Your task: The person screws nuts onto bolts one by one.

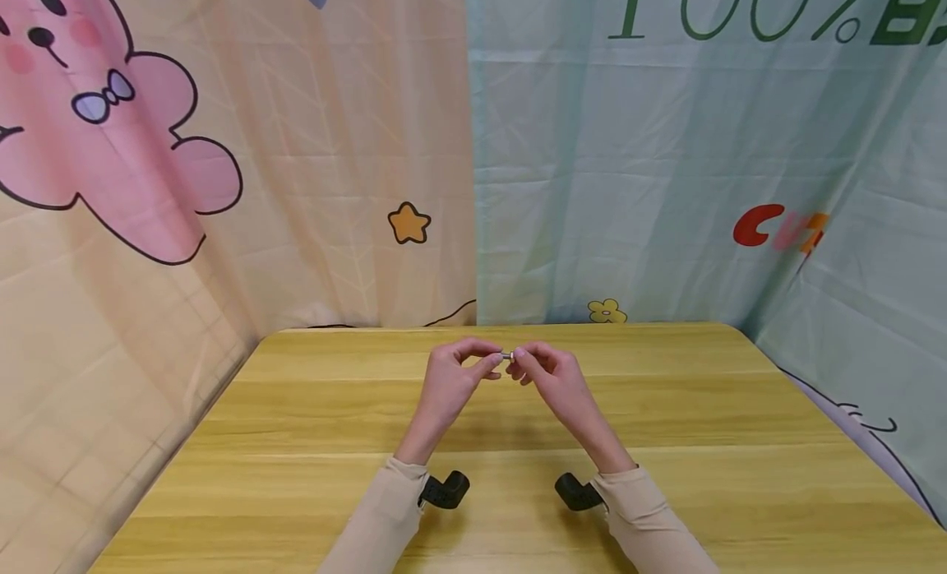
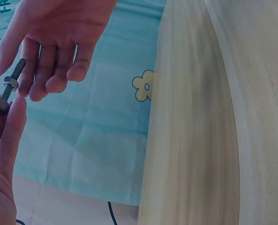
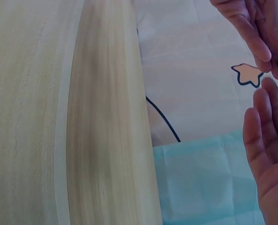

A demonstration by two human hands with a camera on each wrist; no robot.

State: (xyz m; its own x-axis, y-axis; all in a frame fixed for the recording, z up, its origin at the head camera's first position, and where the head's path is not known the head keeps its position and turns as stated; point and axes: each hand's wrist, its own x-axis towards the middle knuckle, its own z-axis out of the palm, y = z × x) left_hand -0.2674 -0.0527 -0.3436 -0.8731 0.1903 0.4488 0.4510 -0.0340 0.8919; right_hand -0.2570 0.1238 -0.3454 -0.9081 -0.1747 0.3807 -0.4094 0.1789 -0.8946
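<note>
In the head view my left hand (image 1: pixel 453 381) and right hand (image 1: pixel 555 381) meet above the table, with a small metal bolt (image 1: pixel 506 356) between their fingertips. The left wrist view shows the bolt (image 2: pixel 18 69) tilted, its head pinched by the left thumb and fingers (image 2: pixel 13 126). A hex nut (image 2: pixel 10 83) sits partway along the threaded shank. Around the nut, the right hand (image 2: pixel 59 33) has its thumb and fingers spread apart, the index fingertip right at the nut and the thumb tip a little away. In the right wrist view the bolt is mostly cut off by the frame edge.
Both hands are over a wood-grain table (image 1: pixel 296 459), nearer its far edge. A printed curtain (image 1: pixel 355 146) hangs behind and at both sides. Black wrist mounts (image 1: pixel 447 490) stick inward from the sleeves. In the left wrist view a dark cable (image 2: pixel 112 213) shows beyond the table.
</note>
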